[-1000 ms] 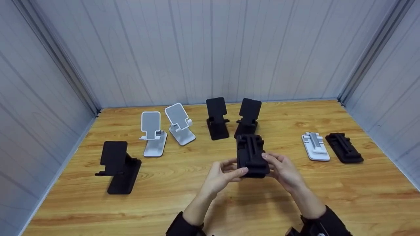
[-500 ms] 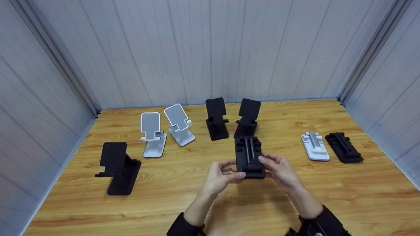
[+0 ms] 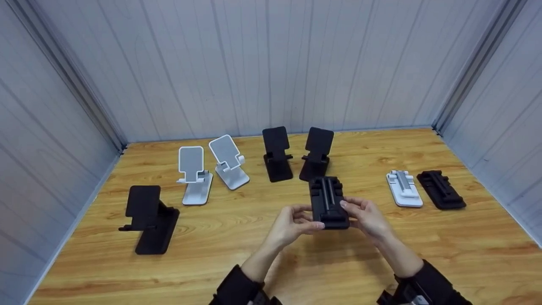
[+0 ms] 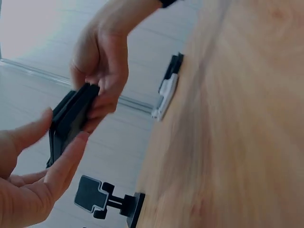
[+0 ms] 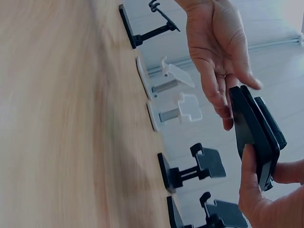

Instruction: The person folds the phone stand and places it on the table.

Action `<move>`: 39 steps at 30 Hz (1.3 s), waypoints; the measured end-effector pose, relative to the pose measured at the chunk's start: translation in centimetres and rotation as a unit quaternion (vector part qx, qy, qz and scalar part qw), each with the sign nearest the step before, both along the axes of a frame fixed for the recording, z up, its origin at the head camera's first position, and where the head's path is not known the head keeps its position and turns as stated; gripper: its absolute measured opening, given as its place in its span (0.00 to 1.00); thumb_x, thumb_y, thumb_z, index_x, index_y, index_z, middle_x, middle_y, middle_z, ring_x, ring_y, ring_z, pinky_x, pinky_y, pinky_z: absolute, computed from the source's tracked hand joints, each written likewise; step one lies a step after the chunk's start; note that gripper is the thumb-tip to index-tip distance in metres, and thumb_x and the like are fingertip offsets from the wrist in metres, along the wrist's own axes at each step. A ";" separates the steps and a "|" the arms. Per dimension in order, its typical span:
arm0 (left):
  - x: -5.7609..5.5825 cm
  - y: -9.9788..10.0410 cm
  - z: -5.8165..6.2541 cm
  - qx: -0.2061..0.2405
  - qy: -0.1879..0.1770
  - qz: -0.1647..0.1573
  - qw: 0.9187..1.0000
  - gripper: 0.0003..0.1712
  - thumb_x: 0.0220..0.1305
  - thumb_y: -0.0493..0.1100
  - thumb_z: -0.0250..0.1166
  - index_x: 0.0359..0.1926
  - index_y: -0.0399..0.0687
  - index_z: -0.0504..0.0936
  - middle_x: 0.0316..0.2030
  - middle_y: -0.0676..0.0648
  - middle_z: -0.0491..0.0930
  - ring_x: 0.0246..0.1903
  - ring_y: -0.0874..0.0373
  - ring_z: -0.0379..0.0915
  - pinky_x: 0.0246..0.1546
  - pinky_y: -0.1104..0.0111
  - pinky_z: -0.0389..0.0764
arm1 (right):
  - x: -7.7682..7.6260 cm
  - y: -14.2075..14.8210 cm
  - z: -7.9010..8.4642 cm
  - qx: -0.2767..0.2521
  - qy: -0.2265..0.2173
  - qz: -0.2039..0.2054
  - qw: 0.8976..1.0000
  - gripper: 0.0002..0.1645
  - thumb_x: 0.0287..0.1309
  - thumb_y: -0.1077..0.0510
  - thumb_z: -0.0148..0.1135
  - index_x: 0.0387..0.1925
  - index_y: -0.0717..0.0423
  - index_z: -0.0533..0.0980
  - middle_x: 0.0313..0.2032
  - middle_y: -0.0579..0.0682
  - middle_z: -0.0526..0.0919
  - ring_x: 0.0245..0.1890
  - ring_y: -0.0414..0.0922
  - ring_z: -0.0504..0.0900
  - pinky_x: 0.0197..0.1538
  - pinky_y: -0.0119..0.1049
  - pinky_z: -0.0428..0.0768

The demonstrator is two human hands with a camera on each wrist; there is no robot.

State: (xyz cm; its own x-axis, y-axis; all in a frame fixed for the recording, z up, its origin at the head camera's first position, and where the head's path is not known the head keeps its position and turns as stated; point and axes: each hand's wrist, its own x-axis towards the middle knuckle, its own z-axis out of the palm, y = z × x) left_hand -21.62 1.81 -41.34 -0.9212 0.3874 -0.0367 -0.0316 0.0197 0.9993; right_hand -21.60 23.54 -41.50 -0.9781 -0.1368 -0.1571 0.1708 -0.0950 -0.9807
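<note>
Head view shows the left hand (image 3: 290, 228) and right hand (image 3: 371, 219) pinching a folded black phone stand (image 3: 328, 201) above the bench (image 3: 203, 262), with five stands (image 3: 226, 151) already opened out, while this one and two flat stands (image 3: 440, 189) at right are still folded.

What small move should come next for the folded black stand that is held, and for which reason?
I would probably lift the upper part of the held black stand with the right hand's grip, steadying it with the left hand's grip. It looks folded flat, raised above the table, whereas the black stand just behind it is open.
</note>
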 end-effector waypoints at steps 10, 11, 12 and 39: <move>-5.1 1.0 -0.4 -0.272 0.244 0.089 0.926 0.16 0.63 0.31 0.71 0.49 0.24 0.82 0.41 0.32 0.84 0.43 0.40 0.84 0.44 0.58 0.87 | -2.4 3.8 -0.3 0.058 -0.027 -0.071 0.995 0.31 0.76 0.66 0.46 0.69 0.86 0.51 0.34 0.42 0.81 0.34 0.32 0.79 0.38 0.27 0.84; -5.7 1.3 -0.5 -0.296 0.269 0.094 0.912 0.15 0.64 0.30 0.70 0.49 0.24 0.82 0.42 0.32 0.84 0.44 0.40 0.83 0.44 0.57 0.87 | -2.8 4.2 -0.4 0.068 -0.029 -0.076 0.994 0.31 0.77 0.66 0.46 0.69 0.86 0.51 0.34 0.42 0.81 0.34 0.32 0.79 0.37 0.26 0.83; -6.3 1.6 -0.6 -0.322 0.291 0.099 0.895 0.14 0.65 0.30 0.69 0.49 0.25 0.82 0.44 0.33 0.84 0.45 0.41 0.83 0.45 0.58 0.87 | -3.1 4.7 -0.5 0.084 -0.030 -0.080 0.993 0.31 0.77 0.65 0.45 0.69 0.86 0.52 0.34 0.42 0.80 0.33 0.31 0.78 0.37 0.25 0.83; -14.5 5.5 -1.0 -0.612 0.297 -0.006 0.733 0.28 0.77 0.26 0.48 0.75 0.36 0.63 0.72 0.38 0.64 0.69 0.43 0.66 0.68 0.60 0.73 | -14.4 13.8 -10.7 0.322 -0.036 -0.105 0.940 0.30 0.78 0.55 0.49 0.69 0.74 0.65 0.68 0.73 0.67 0.71 0.64 0.63 0.73 0.53 0.66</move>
